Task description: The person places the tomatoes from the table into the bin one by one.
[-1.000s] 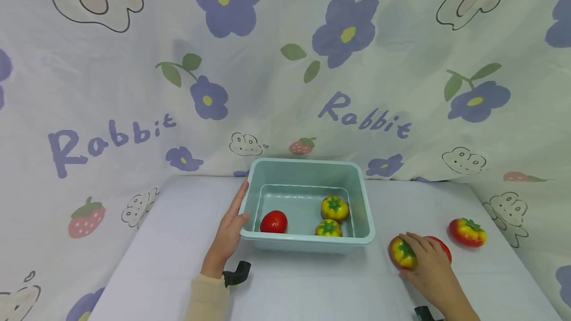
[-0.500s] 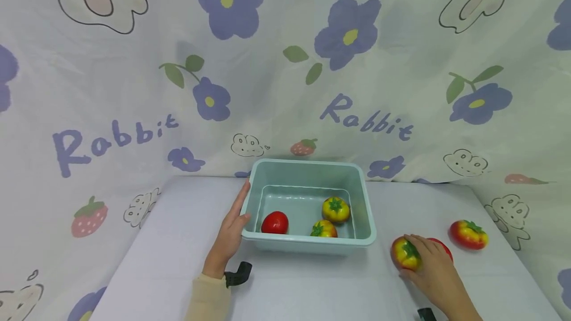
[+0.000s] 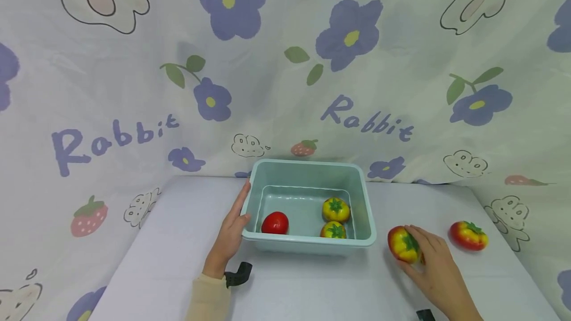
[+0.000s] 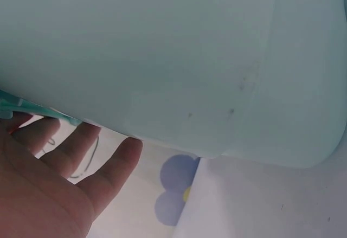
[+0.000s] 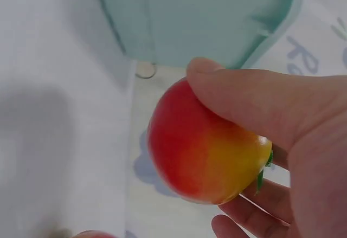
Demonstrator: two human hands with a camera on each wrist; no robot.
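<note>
My right hand (image 3: 434,266) pinches a red-and-yellow tomato (image 3: 403,245) with a green leafy top, right of the pale green plastic bin (image 3: 308,242). In the right wrist view, thumb and fingers hold this tomato (image 5: 200,146) from opposite sides. Part of another tomato (image 3: 422,259) shows behind the hand, mostly hidden. My left hand (image 3: 229,234) rests against the bin's left side with straight fingers; its fingertips touch the bin wall (image 4: 162,75) in the left wrist view. Inside the bin lie a red tomato (image 3: 275,223) and two yellow-green-topped ones (image 3: 336,209).
Farther right on the white tabletop (image 3: 276,286) lies another red-and-yellow tomato (image 3: 468,236). Behind the bin hangs a patterned cloth (image 3: 276,88), which meets the table's back edge. A black strap mount (image 3: 238,274) sticks out from the left wrist.
My right hand has raised the tomato slightly and shifted it up and left in the head view. The front yellow tomato in the bin rolled left, then back. My left hand stays put.
</note>
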